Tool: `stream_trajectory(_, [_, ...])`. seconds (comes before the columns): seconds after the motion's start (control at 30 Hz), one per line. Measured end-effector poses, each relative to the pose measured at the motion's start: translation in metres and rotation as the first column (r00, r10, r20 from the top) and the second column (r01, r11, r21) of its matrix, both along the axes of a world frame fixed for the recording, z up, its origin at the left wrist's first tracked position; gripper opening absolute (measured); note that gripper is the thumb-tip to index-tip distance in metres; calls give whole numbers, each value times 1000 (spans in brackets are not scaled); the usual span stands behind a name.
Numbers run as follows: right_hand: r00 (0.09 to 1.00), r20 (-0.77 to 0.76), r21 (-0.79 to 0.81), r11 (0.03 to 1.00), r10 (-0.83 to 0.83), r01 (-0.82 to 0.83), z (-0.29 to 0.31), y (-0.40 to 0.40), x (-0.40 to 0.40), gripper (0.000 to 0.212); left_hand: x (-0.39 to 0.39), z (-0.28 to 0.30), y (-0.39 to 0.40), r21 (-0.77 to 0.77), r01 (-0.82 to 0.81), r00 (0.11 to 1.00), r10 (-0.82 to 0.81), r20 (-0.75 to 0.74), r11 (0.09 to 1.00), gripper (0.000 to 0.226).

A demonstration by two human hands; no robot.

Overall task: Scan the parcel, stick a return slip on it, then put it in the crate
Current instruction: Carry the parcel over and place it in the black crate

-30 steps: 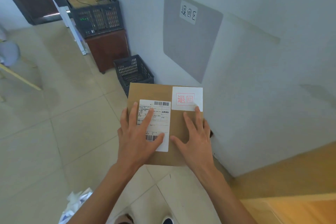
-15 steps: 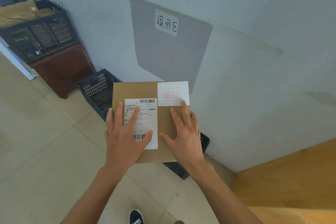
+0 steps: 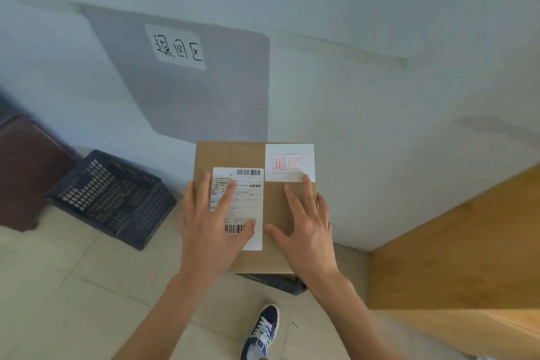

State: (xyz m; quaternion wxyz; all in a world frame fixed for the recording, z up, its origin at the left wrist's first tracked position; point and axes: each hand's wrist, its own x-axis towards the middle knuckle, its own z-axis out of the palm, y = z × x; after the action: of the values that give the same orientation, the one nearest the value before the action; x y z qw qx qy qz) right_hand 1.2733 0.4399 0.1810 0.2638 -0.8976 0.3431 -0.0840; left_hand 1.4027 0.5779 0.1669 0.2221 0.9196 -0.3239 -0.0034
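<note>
A brown cardboard parcel [image 3: 274, 202] is held flat in front of me, over the floor by the wall. It carries a white shipping label [image 3: 245, 193] with barcodes and a white return slip [image 3: 289, 162] stamped in red at its top right corner. My left hand [image 3: 213, 231] lies spread on the label and grips the parcel's left edge. My right hand [image 3: 306, 231] rests on the parcel's right side, fingertips touching the slip. A dark crate [image 3: 277, 282] shows just below the parcel, mostly hidden by it.
A second black mesh crate [image 3: 114, 199] stands on the tiled floor to the left, next to a dark brown cabinet [image 3: 26, 172]. A handwritten paper sign [image 3: 176, 48] hangs on the grey wall. A wooden surface [image 3: 461, 248] fills the right. My shoe [image 3: 263, 330] is below.
The view has swung right and closer to the wall. The mesh crate and cabinet slid left, and the crate under the parcel came into view. Both hands keep the same hold.
</note>
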Motion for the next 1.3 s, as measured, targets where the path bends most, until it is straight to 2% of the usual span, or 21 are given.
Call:
stream_trajectory(0.43, [966, -59, 112, 960, -250, 255, -36, -52, -2, 87, 26, -42, -85, -16, 263, 962, -263, -77, 965, 83])
stream_trajectory(0.73, [928, -115, 168, 914, -354, 369, -115, -64, -1, 87, 35, -122, -111, 58, 359, 922, -344, -175, 932, 84])
stream_trajectory(0.97, [896, -167, 262, 858, -411, 442, -232, -63, 7, 87, 52, -238, -116, 112, 437, 883, -402, -242, 892, 86])
stream_trajectory(1.17, [889, -208, 225, 864, -409, 450, -368, -79, 15, 88, 67, -369, -124, 61, 482, 833, -435, -343, 874, 104])
stream_trajectory(1.3, [893, -246, 240, 869, -376, 432, -457, -86, 20, 88, 74, -458, -123, 68, 524, 801, -464, -379, 849, 104])
